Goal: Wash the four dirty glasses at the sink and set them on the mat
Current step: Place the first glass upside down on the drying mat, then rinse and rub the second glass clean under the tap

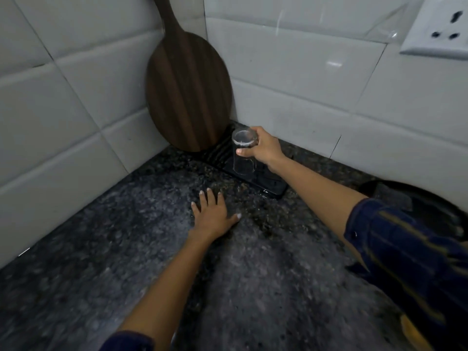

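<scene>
Left hand [211,215] lies flat, fingers spread, on the bench [126,249] just short of the mat [273,186]; likely bracing the reach. Right hand [263,148] has its grip curled around 1 glass [243,153], held upside down, rim at or just above the mat, presumably so it drains. Beyond the mat, a wooden board [187,92] leans in the tiled corner.
</scene>
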